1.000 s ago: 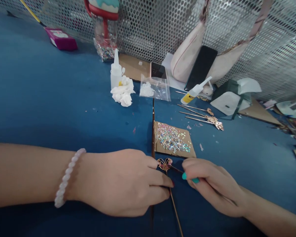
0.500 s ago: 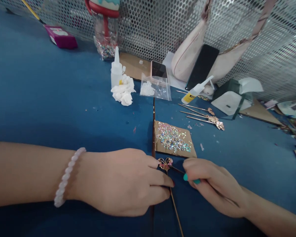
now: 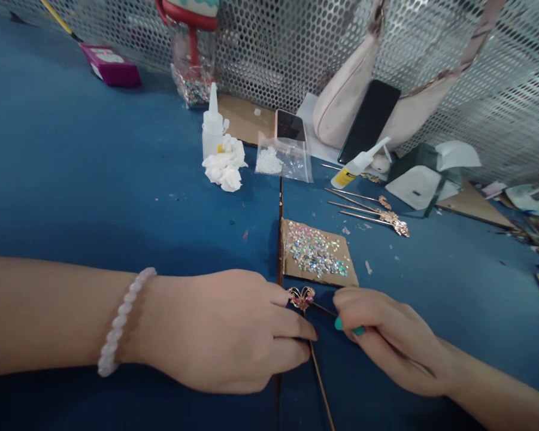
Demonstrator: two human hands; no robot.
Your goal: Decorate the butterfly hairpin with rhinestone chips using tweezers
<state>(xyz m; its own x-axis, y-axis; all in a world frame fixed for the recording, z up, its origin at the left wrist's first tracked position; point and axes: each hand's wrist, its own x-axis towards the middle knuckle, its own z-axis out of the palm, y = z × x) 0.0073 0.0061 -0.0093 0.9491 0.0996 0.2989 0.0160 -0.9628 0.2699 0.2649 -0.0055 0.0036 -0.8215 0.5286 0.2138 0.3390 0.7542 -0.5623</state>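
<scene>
My left hand, with a pale beaded bracelet on the wrist, is closed on a gold hairpin. The pin's butterfly-shaped head shows between the two hands, and its long stem runs down toward the bottom edge. Pinched in my right hand is a thin dark pointed tool with a turquoise part at the fingers. Its tip reaches the butterfly's right wing. Just beyond the butterfly lies a cardboard piece spread with small shiny rhinestones.
Several finished-looking hairpins lie at the right, near a yellow-labelled glue bottle. A white squeeze bottle, crumpled tissue and plastic bag stand behind. A dark phone leans on a pale handbag by the mesh wall.
The dark tool's tip has shifted very slightly at the butterfly's right wing. Both hands otherwise keep the same place and hold.
</scene>
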